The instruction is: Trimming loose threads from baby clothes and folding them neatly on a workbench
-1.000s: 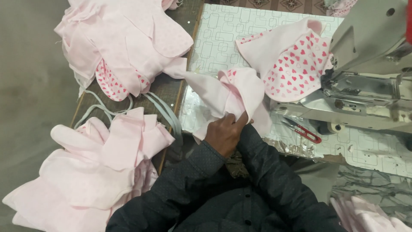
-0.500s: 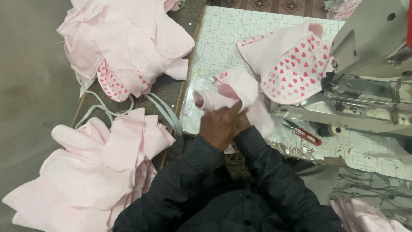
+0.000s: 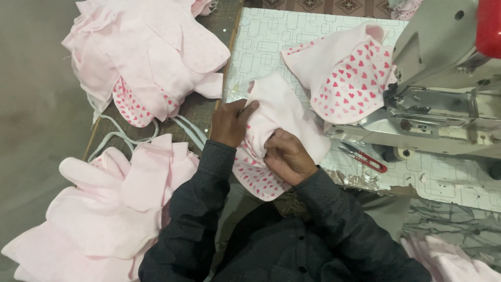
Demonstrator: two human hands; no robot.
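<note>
Both hands grip one pink fabric piece [image 3: 282, 112] with a red-heart printed part hanging over the table's near edge. My left hand [image 3: 229, 122] pinches its left side, thumb on top. My right hand [image 3: 284, 155] is clenched on its lower middle. The piece lies on the white patterned table top [image 3: 271, 42] in front of the grey sewing machine [image 3: 443, 89]. A second pink and heart-print piece [image 3: 344, 73] rests against the machine's needle area.
A pile of pink fabric pieces [image 3: 146, 57] sits at the upper left, another pile [image 3: 109, 209] at the lower left, with white straps [image 3: 120, 138] between them. Red-handled snips [image 3: 365, 159] lie below the machine. More pink cloth [image 3: 454, 258] shows at the lower right.
The hands have moved apart from a bunched grip. The pink piece is now spread flatter on the table, the left hand on its left side and the right hand lower.
</note>
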